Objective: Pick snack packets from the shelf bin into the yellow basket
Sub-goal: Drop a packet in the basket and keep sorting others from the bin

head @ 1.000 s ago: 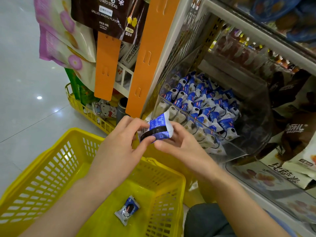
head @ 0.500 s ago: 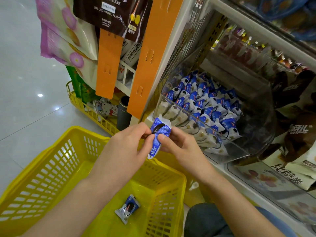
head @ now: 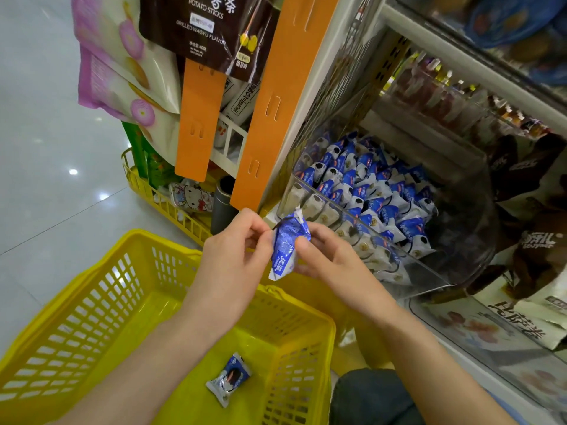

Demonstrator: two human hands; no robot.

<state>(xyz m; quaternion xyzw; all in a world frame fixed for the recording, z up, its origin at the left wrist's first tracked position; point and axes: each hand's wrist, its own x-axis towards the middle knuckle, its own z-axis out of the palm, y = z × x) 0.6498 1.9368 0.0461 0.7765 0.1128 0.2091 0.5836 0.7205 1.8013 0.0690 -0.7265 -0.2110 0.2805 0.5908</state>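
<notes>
A blue and white snack packet hangs upright above the far rim of the yellow basket. My left hand pinches its top left corner. My right hand pinches its right side with thumb and fingers. One more packet lies flat on the basket floor. The clear shelf bin to the right is piled with several of the same packets.
Orange hanging strips and potato stick bags hang above my hands. A second yellow basket with goods stands behind. Brown snack bags fill the shelf on the right. My knee is beside the basket.
The packet has turned from lying sideways between my hands to hanging upright, and both hands have shifted slightly while still holding it.
</notes>
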